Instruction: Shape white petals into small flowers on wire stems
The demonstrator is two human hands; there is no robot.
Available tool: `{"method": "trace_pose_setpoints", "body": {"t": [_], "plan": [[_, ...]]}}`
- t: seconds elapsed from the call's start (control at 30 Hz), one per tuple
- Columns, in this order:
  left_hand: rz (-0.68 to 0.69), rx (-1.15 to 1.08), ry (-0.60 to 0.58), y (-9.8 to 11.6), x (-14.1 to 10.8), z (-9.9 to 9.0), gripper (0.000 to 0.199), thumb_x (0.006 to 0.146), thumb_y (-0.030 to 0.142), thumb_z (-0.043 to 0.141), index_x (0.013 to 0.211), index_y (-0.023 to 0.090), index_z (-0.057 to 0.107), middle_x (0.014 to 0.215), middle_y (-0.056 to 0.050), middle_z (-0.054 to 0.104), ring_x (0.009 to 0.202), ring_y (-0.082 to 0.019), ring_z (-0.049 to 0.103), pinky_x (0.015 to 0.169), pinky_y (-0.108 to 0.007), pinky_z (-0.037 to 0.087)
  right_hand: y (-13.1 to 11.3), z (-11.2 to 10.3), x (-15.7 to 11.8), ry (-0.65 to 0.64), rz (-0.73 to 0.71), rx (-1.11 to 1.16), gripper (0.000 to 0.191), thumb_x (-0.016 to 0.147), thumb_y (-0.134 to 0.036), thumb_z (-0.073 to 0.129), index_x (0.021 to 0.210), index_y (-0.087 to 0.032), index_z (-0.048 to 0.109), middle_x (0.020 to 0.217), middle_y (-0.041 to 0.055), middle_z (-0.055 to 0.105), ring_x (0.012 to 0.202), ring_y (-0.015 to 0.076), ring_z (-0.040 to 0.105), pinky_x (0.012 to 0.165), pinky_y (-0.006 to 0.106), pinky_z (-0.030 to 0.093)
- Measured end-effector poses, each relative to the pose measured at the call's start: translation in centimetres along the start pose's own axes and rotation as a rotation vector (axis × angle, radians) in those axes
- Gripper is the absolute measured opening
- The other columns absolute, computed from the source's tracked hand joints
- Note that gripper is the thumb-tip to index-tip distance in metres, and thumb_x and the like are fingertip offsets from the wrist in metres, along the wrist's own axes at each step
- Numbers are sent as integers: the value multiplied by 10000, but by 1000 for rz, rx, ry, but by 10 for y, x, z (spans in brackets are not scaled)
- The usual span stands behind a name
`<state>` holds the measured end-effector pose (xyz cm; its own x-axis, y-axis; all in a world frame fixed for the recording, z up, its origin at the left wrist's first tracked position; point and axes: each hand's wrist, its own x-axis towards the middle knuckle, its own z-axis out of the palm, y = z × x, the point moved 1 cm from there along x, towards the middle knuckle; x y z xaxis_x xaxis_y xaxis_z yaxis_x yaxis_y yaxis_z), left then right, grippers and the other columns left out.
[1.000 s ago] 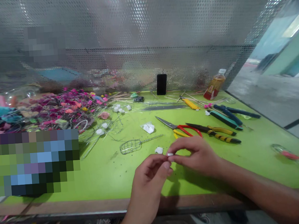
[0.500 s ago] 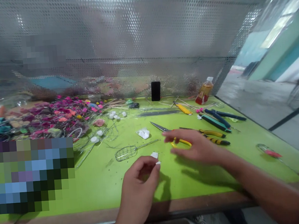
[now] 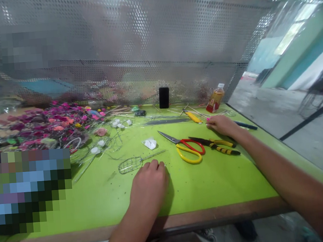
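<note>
Green table (image 3: 210, 184) fills the lower view, with a perforated metal screen (image 3: 133, 38) along its far side and a heap of pink flowers (image 3: 48, 123) spread over its left part. Near the far edge stand a plastic bottle (image 3: 215, 99) and a black phone (image 3: 164, 97).

The right hand (image 3: 222, 126) lies toward the far right, loosely curled and just beyond a pair of yellow-and-black pliers (image 3: 214, 145). A speck of pink shows at its fingertips, but whether it grips anything cannot be told. The left hand (image 3: 150, 182) rests mid-table, fingers curled down, just right of a small wire cage (image 3: 128, 165). Nothing shows in it, though its palm is hidden.

The pliers should feel stiff and fairly solid, best taken by the handles. Red-and-yellow scissors (image 3: 189, 150) lie open-bladed beside them, easiest to lift by the loops. The cage looks light and springy, safest held by its straight stem. A crumpled white scrap (image 3: 150, 144) lies beyond the left hand. Bare table offers open room toward the near edge.
</note>
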<state>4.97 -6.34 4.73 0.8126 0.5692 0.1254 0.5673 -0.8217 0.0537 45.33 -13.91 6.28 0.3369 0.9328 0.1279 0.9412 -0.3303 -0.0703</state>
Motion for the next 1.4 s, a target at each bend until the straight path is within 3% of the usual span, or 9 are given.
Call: {"method": "trace_pose_setpoints", "body": {"t": [0.13, 0.23, 0.37, 0.5, 0.7, 0.9, 1.07, 1.23, 1.4], "plan": [[-77, -190, 154, -2, -5, -3, 326, 1048, 204, 540, 1256, 144, 784, 1141, -167, 812, 1067, -360, 763, 917, -479, 605, -27, -8, -14, 62, 17, 266, 426, 1083, -445, 589, 1183, -120, 845, 958, 130, 858, 839, 252, 796, 785, 361, 611], [-143, -616, 279, 0, -9, -11, 433, 1016, 296, 624, 1406, 132, 716, 1251, -192, 801, 1118, -347, 772, 988, -483, 612, -77, -16, -36, 65, -67, 484, 493, 1061, -587, 627, 1183, -164, 851, 942, 88, 862, 831, 211, 803, 787, 320, 639], [-304, -1489, 144, 13, -13, -18, 429, 902, 404, 812, 1255, 165, 774, 1121, -134, 849, 921, -257, 819, 813, -367, 666, -158, -21, -67, 47, -252, 1023, 322, 889, -494, 890, 1008, -195, 886, 895, 81, 869, 761, 219, 814, 687, 305, 659], [-407, -1766, 177, 22, -15, -18, 286, 785, 345, 930, 987, 156, 860, 942, -96, 874, 819, -202, 795, 787, -298, 649, -200, -21, -86, 212, -536, 1002, 56, 925, -219, 875, 980, -212, 871, 873, 46, 858, 765, 170, 809, 734, 247, 650], [-340, -1735, 206, 22, -20, -18, 93, 832, 280, 891, 861, 191, 894, 813, -44, 844, 715, -151, 732, 691, -230, 595, -200, -16, -95, 400, -652, 776, 132, 946, -233, 868, 1072, -210, 838, 976, 79, 836, 868, 185, 814, 822, 263, 671], [-336, -1746, 135, 17, -21, -22, 122, 856, 285, 870, 866, 167, 900, 728, -62, 816, 680, -169, 723, 697, -261, 608, -203, -20, -108, 359, -772, 660, 231, 1060, -171, 695, 1265, -205, 796, 1081, 115, 857, 930, 190, 836, 805, 256, 691], [-358, -1941, 36, 16, -19, -14, 182, 809, 305, 943, 918, 164, 904, 698, -51, 798, 643, -149, 707, 711, -273, 627, -205, -21, -107, 363, -699, 761, 202, 1035, -128, 714, 1156, -236, 834, 1017, 69, 875, 921, 180, 845, 832, 244, 696], [-445, -2008, 30, 16, -20, -8, 281, 721, 278, 1006, 969, 192, 904, 961, -91, 878, 792, -176, 782, 804, -299, 650, -203, -10, -102, 321, -511, 941, 163, 977, -247, 827, 1138, -230, 851, 946, 61, 872, 801, 199, 836, 743, 279, 699], [-387, -1859, 107, 18, -24, -12, 164, 811, 316, 938, 931, 207, 912, 842, -64, 861, 731, -158, 756, 728, -257, 629, -204, -8, -102, 352, -604, 886, 114, 992, -203, 805, 1093, -230, 850, 944, 63, 863, 841, 189, 826, 789, 268, 684]]}}
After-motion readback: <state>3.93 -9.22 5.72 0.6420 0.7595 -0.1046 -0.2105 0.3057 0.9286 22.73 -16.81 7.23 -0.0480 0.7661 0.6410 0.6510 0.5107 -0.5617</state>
